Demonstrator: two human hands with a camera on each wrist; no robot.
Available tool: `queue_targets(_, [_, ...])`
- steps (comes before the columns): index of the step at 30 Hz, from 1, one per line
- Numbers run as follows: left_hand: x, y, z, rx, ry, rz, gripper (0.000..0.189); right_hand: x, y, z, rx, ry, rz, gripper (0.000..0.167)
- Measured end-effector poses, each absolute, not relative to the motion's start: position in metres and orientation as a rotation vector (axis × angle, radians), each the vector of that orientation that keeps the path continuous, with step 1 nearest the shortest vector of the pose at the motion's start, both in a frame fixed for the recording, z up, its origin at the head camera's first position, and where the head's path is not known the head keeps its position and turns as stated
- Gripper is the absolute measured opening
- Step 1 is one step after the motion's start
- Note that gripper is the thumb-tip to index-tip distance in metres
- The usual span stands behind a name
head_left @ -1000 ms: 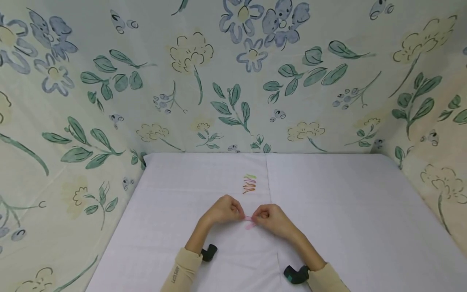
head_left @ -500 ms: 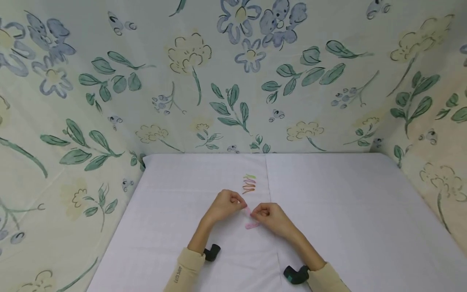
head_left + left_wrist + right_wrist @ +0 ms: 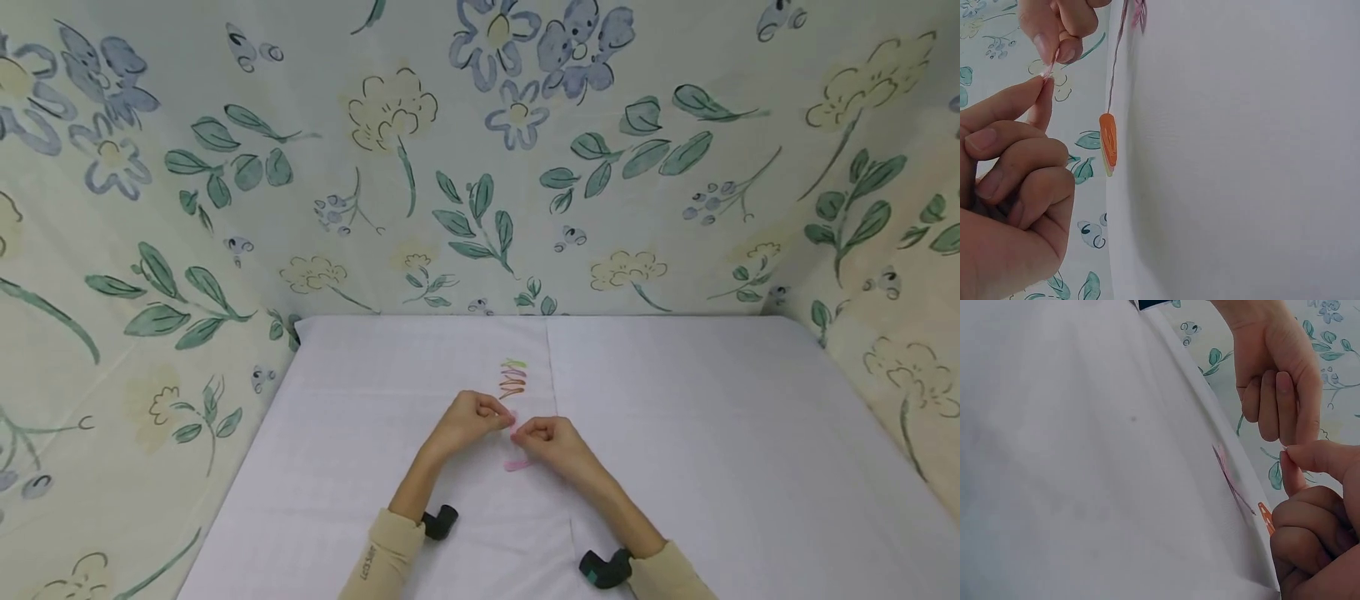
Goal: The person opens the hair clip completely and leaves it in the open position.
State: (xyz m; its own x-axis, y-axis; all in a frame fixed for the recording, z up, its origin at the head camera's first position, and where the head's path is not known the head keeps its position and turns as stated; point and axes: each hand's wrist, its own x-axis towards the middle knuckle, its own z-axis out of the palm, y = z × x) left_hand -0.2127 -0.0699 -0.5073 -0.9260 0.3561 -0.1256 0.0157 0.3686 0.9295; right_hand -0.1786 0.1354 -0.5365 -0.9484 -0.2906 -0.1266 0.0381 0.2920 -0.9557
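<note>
Over the middle of the white table, my left hand (image 3: 468,421) pinches one end of a thin pink strand (image 3: 1051,64) between thumb and forefinger. My right hand (image 3: 555,446) pinches the strand just below, its fingertips close to the left ones. Most of the strand is hidden by fingers. Beneath the right hand lies a pink piece (image 3: 516,466), partly covered. Farther back is a row of small zigzag-looking orange, pink and green pieces (image 3: 512,383). In the left wrist view, an orange teardrop-shaped piece (image 3: 1108,139) shows with a twisted purplish strand (image 3: 1115,69) running toward it.
A white cloth (image 3: 712,433) with a lengthwise crease covers the table. Floral fabric (image 3: 480,167) hangs behind and along both sides. A black wrist device (image 3: 441,522) sits at the left cuff, another black device (image 3: 606,568) at the right.
My left hand has moved away from the body and slightly right, turning the pink strand from level to nearly lengthwise. Its fingertips are now nearer the right ones. The right hand has hardly moved.
</note>
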Motion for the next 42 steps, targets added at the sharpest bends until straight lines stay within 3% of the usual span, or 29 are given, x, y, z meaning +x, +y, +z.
queue_targets(4, [-0.214, -0.070, -0.508, 0.333, 2.313, 1.560, 0.015, -0.178, 0.135, -0.536, -0.280, 2.257, -1.706, 0.028])
queue_targets(12, [-0.213, -0.073, -0.510, 0.375, 2.293, 1.446, 0.016, -0.180, 0.136, -0.530, -0.182, 2.409, -1.736, 0.020])
queue_targets(19, [-0.212, -0.072, -0.510, 0.434, 2.242, 1.443, 0.016, -0.184, 0.138, -0.528, -0.253, 2.456, -1.767, 0.013])
queue_targets(31, [-0.210, -0.071, -0.504, 0.453, 2.252, 1.405, 0.017, -0.185, 0.142, -0.530, -0.108, 2.522, -1.924, 0.010])
queue_targets(42, [-0.213, -0.084, -0.502, 0.462, 2.198, 1.421, 0.021, -0.183, 0.150, -0.530, -0.612, 2.583, -1.753, 0.018])
